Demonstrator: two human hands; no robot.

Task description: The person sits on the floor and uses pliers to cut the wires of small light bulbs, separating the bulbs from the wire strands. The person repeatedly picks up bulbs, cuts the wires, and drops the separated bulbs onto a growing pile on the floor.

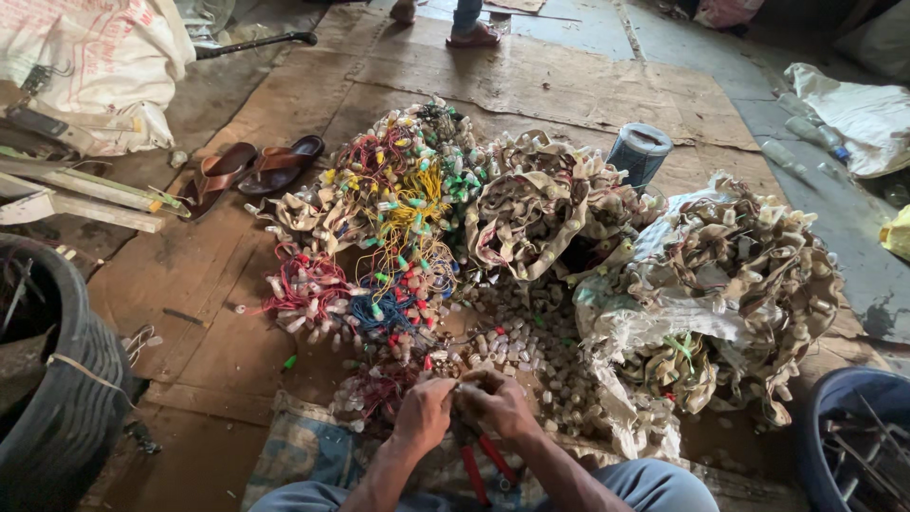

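Red-handled pliers [482, 465] lie low in the head view, between the person's knees, and only the two red handles show; the working end is hidden under the hands. The left hand [424, 413] and the right hand [500, 405] are closed and pressed together over the top of the pliers. I cannot tell which hand really grips the tool, or what small piece is between the fingers.

Just beyond the hands lies a heap of small pale sockets [526, 356] on the floor. Behind it is a tangle of coloured wires [398, 228] in red, yellow, green and blue, with many small bulb holders on them. To the right, a torn white sack [654, 322] holds beige bundles, which are hard to make out one by one.

A pair of brown sandals [248, 171] lies at the left. A dark tyre [66, 398] is cut off by the left edge, and a blue tub [853, 436] by the right corner. At the top, only the feet of another person [455, 24] show.
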